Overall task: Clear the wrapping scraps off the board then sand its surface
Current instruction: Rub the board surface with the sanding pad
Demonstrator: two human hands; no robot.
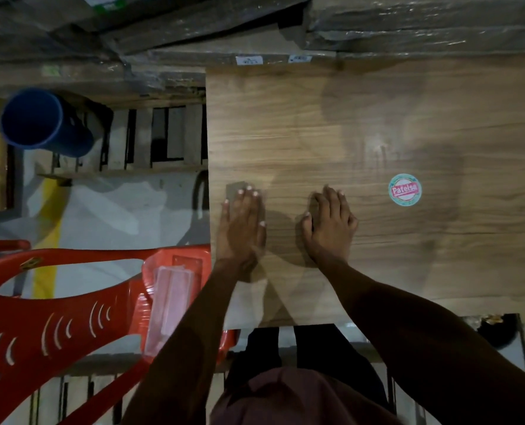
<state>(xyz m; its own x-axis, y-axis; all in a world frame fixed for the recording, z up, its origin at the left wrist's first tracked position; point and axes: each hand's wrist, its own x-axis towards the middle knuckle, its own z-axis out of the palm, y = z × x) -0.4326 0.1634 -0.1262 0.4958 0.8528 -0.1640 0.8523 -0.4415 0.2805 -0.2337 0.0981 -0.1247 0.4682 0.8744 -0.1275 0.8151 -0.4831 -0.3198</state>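
Board: the wood-grain board [378, 124] lies flat; a round sticker [404, 190] sits on it to the right of both hands. No wrapping scraps show on its surface.
Sanding piece: a small grey-brown rectangle, probably sandpaper [235, 189], lies near the board's left edge, its far corner showing past the fingertips.
Left hand: the left hand [243, 223] presses flat on the sandpaper, fingers [249, 197] straight and close together, pointing away from the person.
Right hand: the right hand [331, 223] rests palm down on bare board just beside the left, fingers extended and holding nothing.
Key relation: the unsanded area extends ahead of and to the right of the left hand, which is the nearer to the sanding piece; the grain runs left to right.
Stage: clearing looks done; sanding is in hand.
Surroundings: a red plastic chair [71, 289] and a blue bucket [40, 124] stand to the left.
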